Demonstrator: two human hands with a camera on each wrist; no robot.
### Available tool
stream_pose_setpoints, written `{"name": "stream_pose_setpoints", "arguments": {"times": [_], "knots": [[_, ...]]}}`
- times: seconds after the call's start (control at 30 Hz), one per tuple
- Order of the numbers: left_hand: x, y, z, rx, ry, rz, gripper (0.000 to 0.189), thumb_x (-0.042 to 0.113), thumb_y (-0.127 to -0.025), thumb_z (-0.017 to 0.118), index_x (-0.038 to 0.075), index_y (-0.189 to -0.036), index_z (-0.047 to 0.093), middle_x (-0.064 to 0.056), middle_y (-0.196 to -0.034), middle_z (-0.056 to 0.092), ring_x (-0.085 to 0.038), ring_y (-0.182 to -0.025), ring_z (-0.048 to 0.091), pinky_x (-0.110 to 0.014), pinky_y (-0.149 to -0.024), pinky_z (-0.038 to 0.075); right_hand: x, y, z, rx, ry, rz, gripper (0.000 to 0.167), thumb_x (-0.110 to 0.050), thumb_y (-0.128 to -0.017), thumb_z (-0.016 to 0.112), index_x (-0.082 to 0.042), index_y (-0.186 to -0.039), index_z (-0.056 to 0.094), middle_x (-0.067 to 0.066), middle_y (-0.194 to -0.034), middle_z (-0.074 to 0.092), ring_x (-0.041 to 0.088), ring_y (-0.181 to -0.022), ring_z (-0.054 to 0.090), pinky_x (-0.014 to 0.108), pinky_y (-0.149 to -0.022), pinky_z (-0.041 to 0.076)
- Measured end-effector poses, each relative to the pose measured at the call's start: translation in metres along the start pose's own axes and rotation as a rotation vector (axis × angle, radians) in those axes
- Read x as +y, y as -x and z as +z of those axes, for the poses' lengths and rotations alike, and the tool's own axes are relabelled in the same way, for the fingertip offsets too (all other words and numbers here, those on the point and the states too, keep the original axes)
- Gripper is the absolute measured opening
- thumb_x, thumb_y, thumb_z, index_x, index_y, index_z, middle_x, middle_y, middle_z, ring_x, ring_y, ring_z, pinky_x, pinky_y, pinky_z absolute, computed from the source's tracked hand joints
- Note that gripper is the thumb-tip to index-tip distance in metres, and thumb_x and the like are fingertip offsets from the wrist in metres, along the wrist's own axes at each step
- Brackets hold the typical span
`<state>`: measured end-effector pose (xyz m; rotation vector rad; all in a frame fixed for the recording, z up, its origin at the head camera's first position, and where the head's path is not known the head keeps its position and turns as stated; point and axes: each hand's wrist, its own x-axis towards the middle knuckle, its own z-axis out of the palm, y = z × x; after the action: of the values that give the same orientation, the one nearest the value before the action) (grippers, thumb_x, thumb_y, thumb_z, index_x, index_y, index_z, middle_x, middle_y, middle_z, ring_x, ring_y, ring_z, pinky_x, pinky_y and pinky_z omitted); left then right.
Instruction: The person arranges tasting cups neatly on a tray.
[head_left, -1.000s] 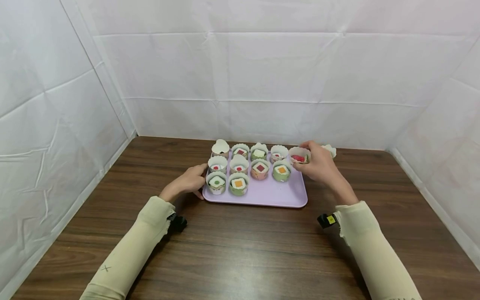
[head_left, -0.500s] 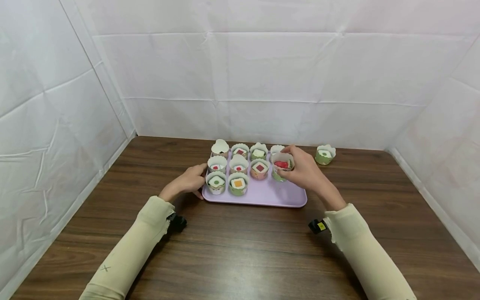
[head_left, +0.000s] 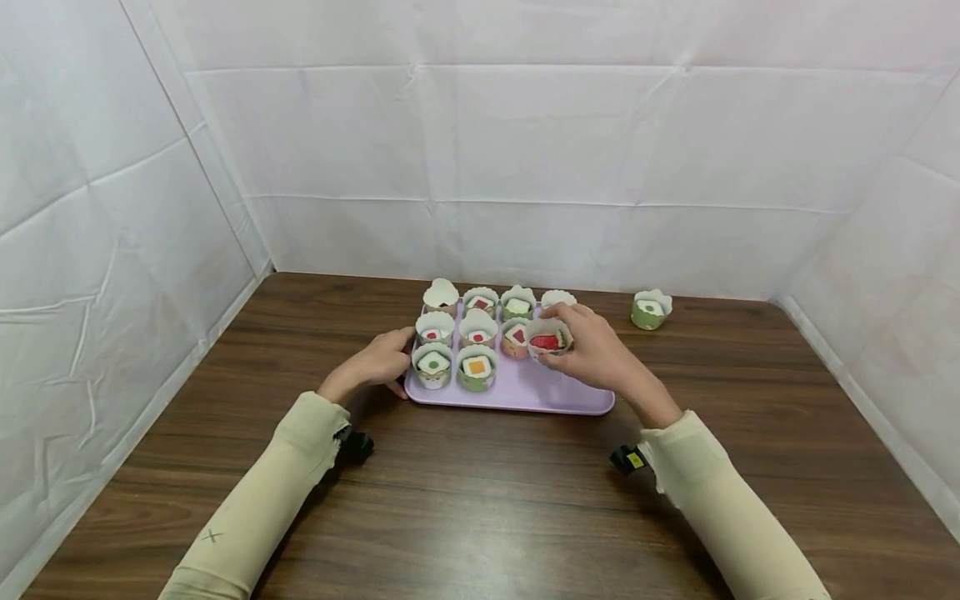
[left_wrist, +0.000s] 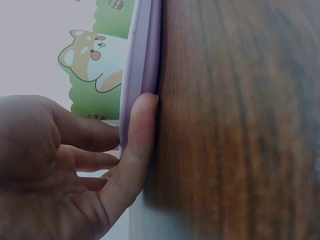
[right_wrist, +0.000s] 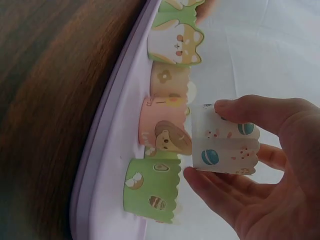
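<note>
My right hand (head_left: 596, 354) pinches a pale paper baking cup (head_left: 550, 338) with red and green contents, macaron prints on its side (right_wrist: 225, 145). It holds this cup above the lilac tray (head_left: 555, 400), over the third column of cups and partly in front of a pink cup (head_left: 514, 336). My left hand (head_left: 381, 360) grips the tray's left rim (left_wrist: 137, 70), thumb along the outer side. Near its fingers stands a green cup with a dog print (left_wrist: 100, 65). The cup with an orange square seen earlier at right is mostly hidden behind my right hand.
Several filled cups stand in rows on the tray, including one with an orange square (head_left: 477, 367) and one with a green dot (head_left: 432, 366). Another green cup (head_left: 650, 309) stands on the brown table (head_left: 465, 500) right of the tray. White sheeting (head_left: 525, 133) closes off the back and sides.
My right hand has carried the pale cup from above the tray's back right corner leftward and toward the front. The green cup on the table has come into view. My left hand stays put.
</note>
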<state>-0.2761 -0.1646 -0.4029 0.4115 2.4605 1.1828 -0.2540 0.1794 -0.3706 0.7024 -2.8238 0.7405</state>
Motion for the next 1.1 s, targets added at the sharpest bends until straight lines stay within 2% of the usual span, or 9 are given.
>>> {"name": "stream_pose_setpoints", "arguments": {"times": [0.13, 0.33, 0.43, 0.6, 0.83, 1.1], "knots": [[0.000, -0.001, 0.000, -0.002, 0.004, 0.002, 0.064, -0.004, -0.094, 0.035, -0.005, -0.158, 0.027, -0.034, -0.141, 0.047, -0.038, -0.099, 0.066, -0.038, -0.064, 0.068, -0.004, 0.000, 0.002, 0.013, 0.010, -0.037, 0.054, -0.023, -0.084, 0.084, -0.008, -0.131, 0.061, 0.014, -0.129, 0.067, 0.036, -0.122, 0.058, 0.056, -0.101, 0.052], [0.000, -0.001, 0.000, 0.000, 0.007, -0.003, 0.065, -0.005, -0.093, 0.035, -0.005, -0.158, 0.026, -0.033, -0.142, 0.047, -0.038, -0.101, 0.066, -0.037, -0.064, 0.068, -0.007, -0.001, 0.009, -0.001, 0.020, -0.098, 0.051, -0.023, -0.082, 0.086, -0.009, -0.125, 0.061, 0.009, -0.118, 0.070, 0.027, -0.106, 0.065, 0.045, -0.089, 0.058], [0.000, -0.001, 0.001, -0.001, 0.005, -0.003, 0.066, -0.004, -0.093, 0.035, -0.005, -0.158, 0.025, -0.033, -0.142, 0.046, -0.038, -0.102, 0.066, -0.037, -0.064, 0.068, -0.007, 0.000, 0.013, -0.022, 0.021, -0.112, 0.049, -0.020, -0.082, 0.086, -0.009, -0.123, 0.062, 0.008, -0.117, 0.071, 0.026, -0.107, 0.066, 0.044, -0.090, 0.059], [0.000, -0.001, 0.000, -0.001, 0.003, -0.004, 0.066, -0.005, -0.093, 0.035, -0.006, -0.158, 0.025, -0.033, -0.142, 0.046, -0.039, -0.101, 0.066, -0.038, -0.064, 0.068, -0.009, 0.000, 0.019, -0.079, 0.007, -0.098, 0.053, -0.020, -0.082, 0.086, -0.008, -0.127, 0.060, 0.010, -0.119, 0.072, 0.026, -0.106, 0.066, 0.044, -0.090, 0.058], [0.000, 0.000, -0.001, -0.002, 0.008, -0.006, 0.063, -0.005, -0.094, 0.036, -0.006, -0.156, 0.028, -0.033, -0.141, 0.047, -0.038, -0.099, 0.066, -0.039, -0.064, 0.068, -0.009, -0.002, 0.027, -0.147, 0.000, -0.043, 0.066, -0.027, -0.086, 0.084, -0.006, -0.137, 0.049, 0.007, -0.099, 0.070, 0.020, -0.087, 0.061, 0.039, -0.077, 0.054], [0.000, -0.001, 0.000, -0.004, 0.003, -0.002, 0.064, -0.005, -0.093, 0.036, -0.006, -0.157, 0.028, -0.033, -0.142, 0.047, -0.038, -0.099, 0.067, -0.038, -0.064, 0.068, -0.012, -0.002, 0.031, -0.157, 0.001, -0.010, 0.072, -0.024, -0.084, 0.086, -0.005, -0.141, 0.047, 0.012, -0.101, 0.070, 0.025, -0.091, 0.065, 0.043, -0.080, 0.058]]}}
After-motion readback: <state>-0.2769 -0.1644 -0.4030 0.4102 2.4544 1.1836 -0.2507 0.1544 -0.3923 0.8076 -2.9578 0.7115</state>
